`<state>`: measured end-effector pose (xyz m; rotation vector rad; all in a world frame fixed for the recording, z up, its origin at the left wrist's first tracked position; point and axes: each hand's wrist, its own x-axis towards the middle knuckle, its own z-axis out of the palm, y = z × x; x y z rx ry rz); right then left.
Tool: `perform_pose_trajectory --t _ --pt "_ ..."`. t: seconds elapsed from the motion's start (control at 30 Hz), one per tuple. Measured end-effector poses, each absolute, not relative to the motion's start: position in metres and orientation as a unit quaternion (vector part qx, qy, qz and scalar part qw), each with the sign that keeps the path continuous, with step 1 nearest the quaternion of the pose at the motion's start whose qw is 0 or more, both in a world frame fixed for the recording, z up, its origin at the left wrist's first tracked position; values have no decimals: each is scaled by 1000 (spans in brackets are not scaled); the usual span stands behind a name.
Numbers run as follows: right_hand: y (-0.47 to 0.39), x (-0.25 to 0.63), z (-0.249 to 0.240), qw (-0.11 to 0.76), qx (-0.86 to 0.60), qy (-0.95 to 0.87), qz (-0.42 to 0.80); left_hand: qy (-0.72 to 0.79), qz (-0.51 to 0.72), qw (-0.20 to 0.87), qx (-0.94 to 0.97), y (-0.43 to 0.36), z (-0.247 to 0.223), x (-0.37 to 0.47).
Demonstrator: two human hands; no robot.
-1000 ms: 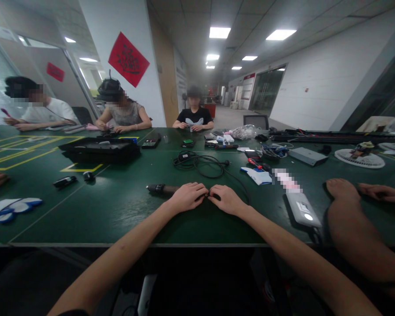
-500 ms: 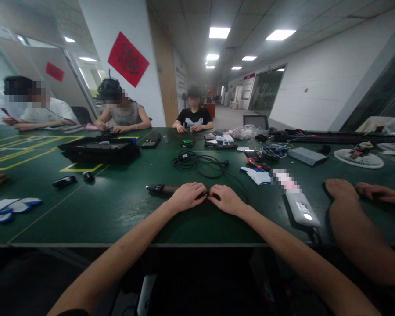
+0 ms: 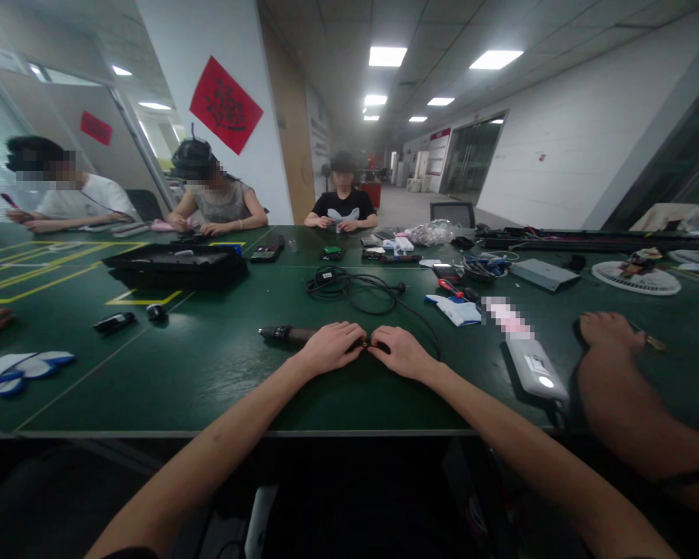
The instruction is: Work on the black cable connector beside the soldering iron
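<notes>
My left hand (image 3: 335,347) is closed around the rear end of a dark electric screwdriver (image 3: 297,335), which lies sideways with its black nose to the left. My right hand (image 3: 401,351) is closed in a pinch, its fingertips almost meeting the left ones. A tiny brass-coloured bit (image 3: 365,344) shows between the two hands. The black cord (image 3: 424,322) curves from a loose coil down to behind my right hand; its end appears to be in those fingers, though they hide it.
A grey power box (image 3: 533,373) and a blue-white glove (image 3: 457,309) lie to the right, near a neighbour's arm (image 3: 629,404). A black tray (image 3: 175,268) stands at the back left. Several people sit around the green table (image 3: 210,388).
My hands stay in nearly the same place. The brass-coloured bit between them shows a little more clearly. At the right, the neighbour's hand and arm have shifted.
</notes>
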<state>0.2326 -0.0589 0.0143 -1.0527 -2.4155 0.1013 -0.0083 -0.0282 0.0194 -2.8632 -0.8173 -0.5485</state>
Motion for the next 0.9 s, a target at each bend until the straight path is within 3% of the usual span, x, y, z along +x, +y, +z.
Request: perform_pose_trajectory --t 0.9 --pt "-58 233 14 248 -387 -887 43 -255 -172 78 -948 -30 19 -8"
